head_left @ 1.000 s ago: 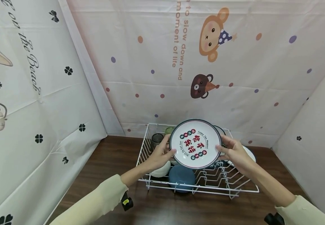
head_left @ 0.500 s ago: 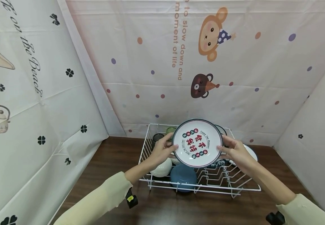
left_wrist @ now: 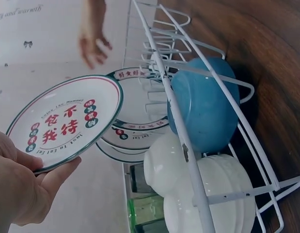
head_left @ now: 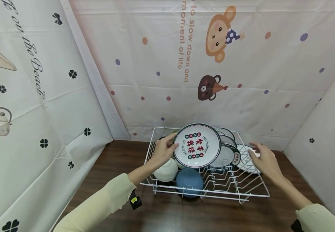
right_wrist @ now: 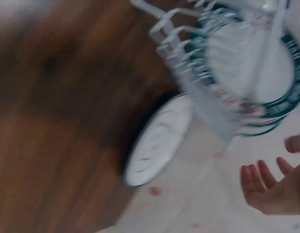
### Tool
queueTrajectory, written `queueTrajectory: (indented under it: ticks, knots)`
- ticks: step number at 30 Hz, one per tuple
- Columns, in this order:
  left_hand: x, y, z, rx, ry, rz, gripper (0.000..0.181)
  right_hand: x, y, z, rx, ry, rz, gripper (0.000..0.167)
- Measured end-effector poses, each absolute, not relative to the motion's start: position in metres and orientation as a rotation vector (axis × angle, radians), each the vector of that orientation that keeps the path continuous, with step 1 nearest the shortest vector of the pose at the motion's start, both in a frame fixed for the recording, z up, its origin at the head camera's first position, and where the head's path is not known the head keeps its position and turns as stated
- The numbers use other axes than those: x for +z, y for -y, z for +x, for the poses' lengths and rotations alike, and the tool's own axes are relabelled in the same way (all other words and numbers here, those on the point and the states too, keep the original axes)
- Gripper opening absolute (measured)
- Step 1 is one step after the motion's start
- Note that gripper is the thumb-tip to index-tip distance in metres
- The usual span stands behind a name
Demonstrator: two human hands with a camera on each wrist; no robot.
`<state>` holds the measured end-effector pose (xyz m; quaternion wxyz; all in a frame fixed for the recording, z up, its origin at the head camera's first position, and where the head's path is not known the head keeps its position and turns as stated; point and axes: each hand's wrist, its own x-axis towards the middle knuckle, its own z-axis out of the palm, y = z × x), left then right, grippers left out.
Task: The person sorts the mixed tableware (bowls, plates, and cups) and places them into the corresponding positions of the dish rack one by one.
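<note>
My left hand point(head_left: 162, 149) pinches the left rim of a white plate point(head_left: 197, 146) with a dark green edge and red lettering. The plate is held tilted above the rack, its printed face toward me. In the left wrist view the thumb lies on the face of the plate point(left_wrist: 67, 109) and fingers are beneath. My right hand point(head_left: 266, 161) is off that plate, fingers spread, holding nothing. Nearest to it is another white printed plate point(right_wrist: 159, 141), lying on the table just right of the rack. Whether the right hand touches it cannot be told from the head view; the right wrist view shows them apart.
A white wire dish rack point(head_left: 228, 195) stands on the dark wooden table point(head_left: 167, 214). Several green-rimmed plates point(head_left: 237, 156) stand in it. White bowls point(head_left: 166, 170), a blue bowl point(head_left: 189, 183) and a green glass point(left_wrist: 149, 208) fill its left side. Printed cloth hangs behind.
The right hand has let go of the held plate and moved right, toward the plate on the table. The left hand now holds its plate alone, slightly further left.
</note>
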<state>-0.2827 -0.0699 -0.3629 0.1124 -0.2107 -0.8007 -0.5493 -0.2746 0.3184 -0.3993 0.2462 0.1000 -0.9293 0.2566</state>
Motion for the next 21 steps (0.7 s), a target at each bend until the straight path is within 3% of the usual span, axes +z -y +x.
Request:
queueTrajectory:
  ticks: [4,10,21]
  knots:
    - [-0.363,0.068,-0.286,-1.554,2.36,-0.629,0.045,-0.421,-0.339,-0.275,0.675,2.7,0.224,0.044]
    - [-0.352,0.065,-0.295,-1.348,2.383,-0.667,0.041,-0.439,-0.317,-0.285,1.049,2.905,0.153,0.059]
    - [-0.336,0.019,-0.307,-1.236,2.363,-0.945,0.037,-0.443,-0.331,-0.296,1.398,2.954,0.084,0.051]
